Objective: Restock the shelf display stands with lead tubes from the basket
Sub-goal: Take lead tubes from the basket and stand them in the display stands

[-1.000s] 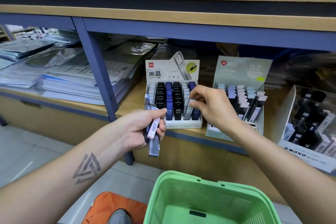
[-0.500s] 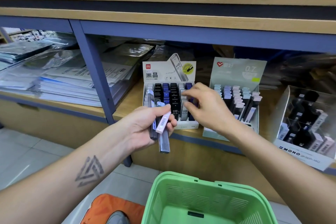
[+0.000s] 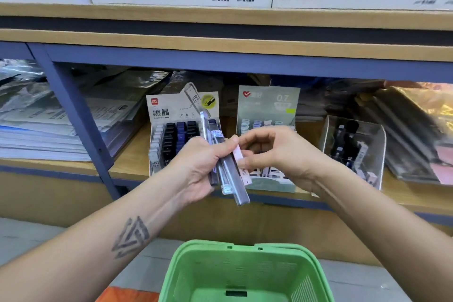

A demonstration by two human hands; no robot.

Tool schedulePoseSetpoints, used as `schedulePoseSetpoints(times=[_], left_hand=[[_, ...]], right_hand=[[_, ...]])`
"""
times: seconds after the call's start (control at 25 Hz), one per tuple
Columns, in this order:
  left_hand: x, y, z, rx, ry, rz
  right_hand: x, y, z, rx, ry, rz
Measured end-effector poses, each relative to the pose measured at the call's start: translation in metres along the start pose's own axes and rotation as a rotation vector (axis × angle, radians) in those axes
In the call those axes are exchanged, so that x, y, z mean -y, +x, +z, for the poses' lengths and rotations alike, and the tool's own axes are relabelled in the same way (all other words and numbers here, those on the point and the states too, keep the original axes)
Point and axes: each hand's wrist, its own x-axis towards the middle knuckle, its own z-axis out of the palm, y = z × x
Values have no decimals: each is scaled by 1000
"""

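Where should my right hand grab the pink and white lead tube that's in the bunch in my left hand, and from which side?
Pinch the pink and white tube at its middle with the right hand, coming from the right. It lies at the outer right edge of the bunch in the left hand, so that long side is bare, while the grey tubes crowd its left.

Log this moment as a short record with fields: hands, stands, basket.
left hand: grips a bundle of lead tubes
right hand: pinches the pink tube in that bundle
stands on shelf: white HB 0.5 stand, green 0.7 stand, clear stand
basket: green, below the hands; no tubes seen in the part in view
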Motion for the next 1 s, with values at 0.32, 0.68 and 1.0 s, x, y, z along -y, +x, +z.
schedulePoseSetpoints(times=[0.32, 0.68, 1.0], left_hand=[[16, 10, 58, 225, -24, -91], [46, 35, 116, 199, 22, -145], [78, 55, 151, 262, 89, -98]], right_hand=[[-13, -35, -68, -271, 421, -3], [-25, -84, -126, -349, -90, -2], [-40, -108, -158, -347, -211, 59]])
